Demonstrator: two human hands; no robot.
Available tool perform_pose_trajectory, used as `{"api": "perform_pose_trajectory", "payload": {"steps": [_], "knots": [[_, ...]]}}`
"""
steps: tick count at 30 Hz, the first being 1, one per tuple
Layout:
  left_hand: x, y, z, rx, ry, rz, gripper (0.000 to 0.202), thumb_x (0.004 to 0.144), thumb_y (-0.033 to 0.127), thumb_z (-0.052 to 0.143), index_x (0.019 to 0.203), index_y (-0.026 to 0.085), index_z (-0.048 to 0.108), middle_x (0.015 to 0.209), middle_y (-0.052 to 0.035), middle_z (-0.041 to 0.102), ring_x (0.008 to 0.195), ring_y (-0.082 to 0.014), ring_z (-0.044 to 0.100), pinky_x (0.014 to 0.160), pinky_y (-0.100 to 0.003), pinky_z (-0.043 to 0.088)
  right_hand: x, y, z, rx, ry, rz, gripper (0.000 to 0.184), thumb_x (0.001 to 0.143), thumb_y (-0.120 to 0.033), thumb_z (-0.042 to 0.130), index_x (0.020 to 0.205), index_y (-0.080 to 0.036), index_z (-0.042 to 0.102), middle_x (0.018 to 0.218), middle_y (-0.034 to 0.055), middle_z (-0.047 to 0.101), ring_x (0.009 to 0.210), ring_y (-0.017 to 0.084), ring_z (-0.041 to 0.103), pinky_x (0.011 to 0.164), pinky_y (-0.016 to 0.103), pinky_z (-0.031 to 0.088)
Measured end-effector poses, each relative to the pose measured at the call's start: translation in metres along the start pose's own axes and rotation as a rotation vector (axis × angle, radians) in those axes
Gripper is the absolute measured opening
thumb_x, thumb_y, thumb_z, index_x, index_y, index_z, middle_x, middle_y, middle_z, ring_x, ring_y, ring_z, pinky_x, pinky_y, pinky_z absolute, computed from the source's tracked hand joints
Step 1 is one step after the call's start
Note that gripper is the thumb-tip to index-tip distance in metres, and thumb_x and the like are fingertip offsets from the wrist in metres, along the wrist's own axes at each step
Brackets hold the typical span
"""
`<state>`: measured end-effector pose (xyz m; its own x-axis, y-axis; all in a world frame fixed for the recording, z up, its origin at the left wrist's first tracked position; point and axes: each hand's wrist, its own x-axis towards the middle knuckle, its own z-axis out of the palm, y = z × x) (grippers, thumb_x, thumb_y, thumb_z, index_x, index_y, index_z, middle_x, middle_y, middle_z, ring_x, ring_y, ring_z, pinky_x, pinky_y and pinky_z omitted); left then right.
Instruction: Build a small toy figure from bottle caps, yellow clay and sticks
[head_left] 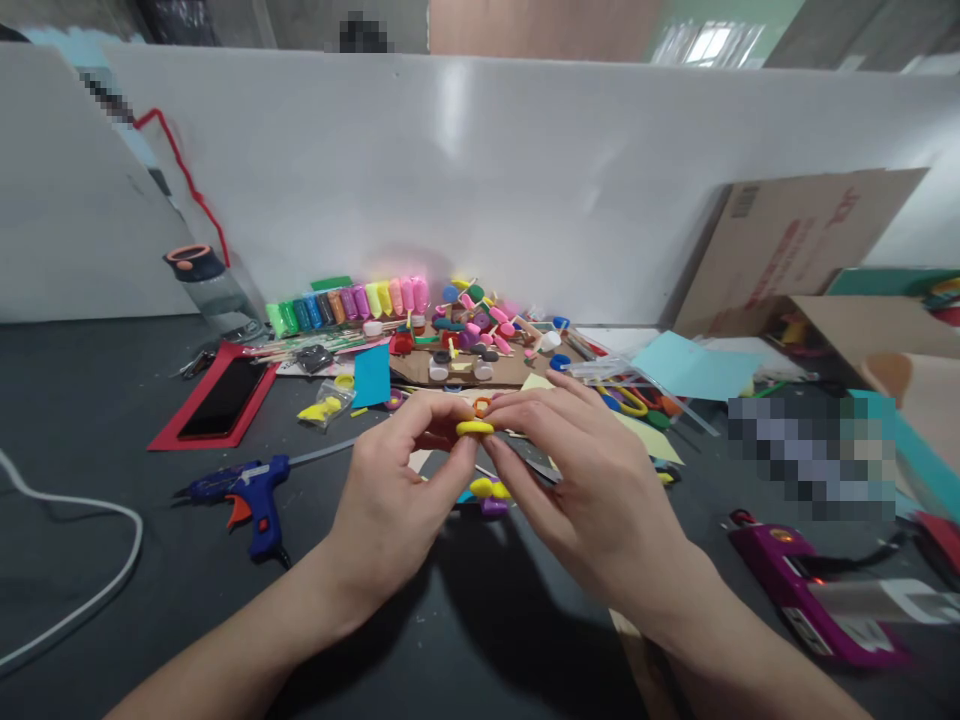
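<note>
Between the fingertips of both hands is a flattened yellow disc point(475, 428), which looks like modelling clay. My left hand point(401, 480) pinches its left side with thumb and forefinger. On the other side, the fingertips and thumb of my right hand point(581, 465) press against it. Small yellow lumps point(489, 488) and a purple piece point(494, 507) lie on the table below and behind the hands. An opened clear packet of yellow clay point(324, 408) lies to the left. Parts of the table behind my fingers are hidden.
At left are a blue glue gun point(262, 495), a phone point(225, 398) on red card, and a water bottle point(214, 290). Colourful clay packets point(349, 305) and small clay pieces point(487, 325) sit along the back. A purple power strip point(814, 590) and cardboard point(802, 255) are at right.
</note>
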<state>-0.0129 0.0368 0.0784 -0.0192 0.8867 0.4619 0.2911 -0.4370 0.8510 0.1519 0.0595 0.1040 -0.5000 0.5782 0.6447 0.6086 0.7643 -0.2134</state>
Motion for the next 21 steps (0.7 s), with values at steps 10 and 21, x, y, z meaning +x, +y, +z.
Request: {"api": "perform_pose_trajectory", "payload": {"steps": [10, 21], "knots": [[0.0032, -0.0011, -0.0056, 0.300, -0.026, 0.299, 0.016, 0.094, 0.013, 0.055, 0.101, 0.022, 0.066, 0.102, -0.0031, 0.077, 0.094, -0.0176, 0.071, 0.085, -0.029, 0.053, -0.0019, -0.0028, 0.0039, -0.131, 0.014, -0.082, 0.016, 0.094, -0.012, 0.054, 0.083, -0.014, 0.065, 0.087, 0.0075, 0.075, 0.083, 0.022, 0.068, 0.112, 0.051, 0.036], [0.0044, 0.0011, -0.0014, -0.004, -0.045, 0.045, 0.020, 0.089, 0.007, 0.059, 0.100, 0.020, 0.068, 0.097, 0.0026, 0.075, 0.088, -0.0080, 0.071, 0.082, -0.014, 0.055, -0.0014, -0.0013, -0.0008, 0.011, -0.023, 0.020, 0.008, 0.094, -0.016, 0.057, 0.093, -0.016, 0.065, 0.090, 0.0031, 0.074, 0.086, 0.020, 0.067, 0.105, 0.045, 0.041]]}}
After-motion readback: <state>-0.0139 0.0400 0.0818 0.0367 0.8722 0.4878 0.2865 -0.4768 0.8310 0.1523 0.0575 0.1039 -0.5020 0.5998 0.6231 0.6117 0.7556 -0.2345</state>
